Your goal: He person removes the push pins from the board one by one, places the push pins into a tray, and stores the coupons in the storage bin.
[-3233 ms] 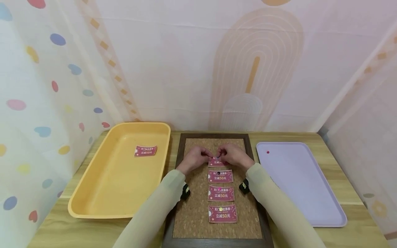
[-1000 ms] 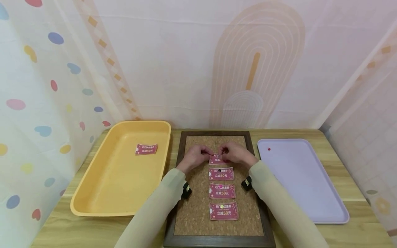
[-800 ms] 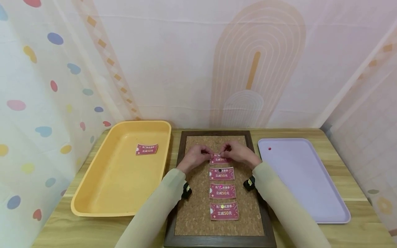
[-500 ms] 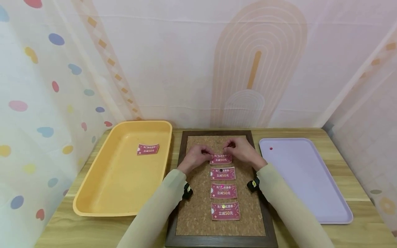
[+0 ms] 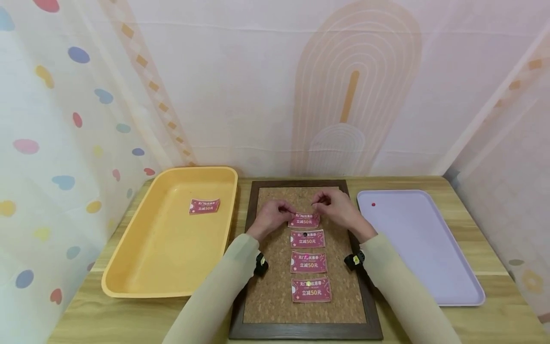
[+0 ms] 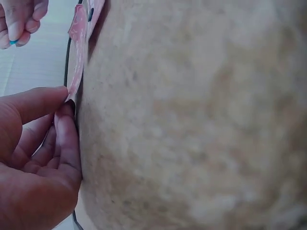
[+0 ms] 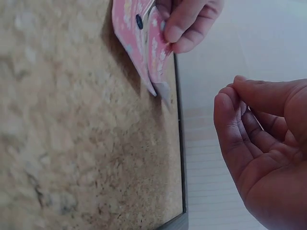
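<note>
My left hand [image 5: 273, 217] pinches the left edge of a pink paper coupon [image 5: 304, 221] near the top of a framed corkboard [image 5: 266, 306]. In the left wrist view, thumb and finger grip the coupon's edge [image 6: 76, 72]. My right hand [image 5: 341, 209] is just beyond the coupon's upper right corner, apart from it. Its thumb and fingertip pinch a tiny teal push pin [image 6: 13, 42], seen only in the left wrist view. Below, three more coupons hang in a column: one with a black pin [image 5: 305, 234], one with a pink pin [image 5: 307, 257], one with a yellow pin [image 5: 308, 284].
On the left stands a yellow tray [image 5: 163, 258] with one coupon [image 5: 204, 206] in it. A lilac tray [image 5: 429, 258] lies on the right, with a red push pin [image 5: 373, 204] near its far left corner. A patterned curtain [image 5: 240, 95] rises behind the wooden table [image 5: 81, 315].
My right hand has drawn away from the top coupon toward the right and slightly up, uncovering its face. The left hand keeps its pinch on the left edge.
</note>
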{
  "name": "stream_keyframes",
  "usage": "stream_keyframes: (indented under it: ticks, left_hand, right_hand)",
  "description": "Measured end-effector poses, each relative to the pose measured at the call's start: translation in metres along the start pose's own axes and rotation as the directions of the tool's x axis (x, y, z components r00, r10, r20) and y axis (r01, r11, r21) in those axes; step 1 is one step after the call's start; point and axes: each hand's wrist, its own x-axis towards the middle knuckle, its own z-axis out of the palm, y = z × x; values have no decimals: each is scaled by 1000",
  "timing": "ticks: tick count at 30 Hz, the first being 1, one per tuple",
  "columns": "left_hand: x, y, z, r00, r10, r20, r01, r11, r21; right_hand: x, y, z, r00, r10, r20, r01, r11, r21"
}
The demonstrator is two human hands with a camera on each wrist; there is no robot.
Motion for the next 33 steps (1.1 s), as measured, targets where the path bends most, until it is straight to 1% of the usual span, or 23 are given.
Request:
stream_keyframes:
  ticks: [3, 8, 12, 15, 22, 26, 29, 31, 33]
  left_hand:
    - [3, 4, 0, 1000, 8, -10, -8, 1000, 7]
    - [5, 10, 0, 999, 21, -27, -21, 1000, -3]
    - [3, 16, -3, 999, 21, -36, -23, 998, -54]
    - [-1, 22, -8, 999, 28, -37, -31, 995, -95]
    - [-13, 36, -24, 993, 78, -86, -86, 992, -95]
    - [-19, 42, -31, 987, 115, -112, -128, 984, -121]
    - [-23, 44, -37, 983, 141, -118, -157, 977, -142]
    - [-26, 43, -41, 983, 141, -113, -157, 976, -148]
    - [-29, 42, -47, 986, 126, -112, -143, 977, -159]
  right_hand:
    - [-2, 0, -2, 1000, -20, -23, 20, 1000, 21]
    - [-5, -1, -7, 998, -24, -57, 27, 998, 55]
    - [-8, -6, -14, 998, -9, -67, 14, 997, 75]
    - [-10, -9, -21, 998, -1, -68, 7, 997, 80]
    - [-18, -15, -37, 997, -10, -80, 14, 999, 49]
    - [-24, -16, -46, 995, -20, -93, 23, 999, 30]
    - [-29, -16, -53, 994, -22, -108, 24, 1000, 18]
    - [-33, -14, -57, 993, -22, -114, 23, 1000, 9]
    - [-36, -13, -60, 992, -25, -120, 25, 1000, 2]
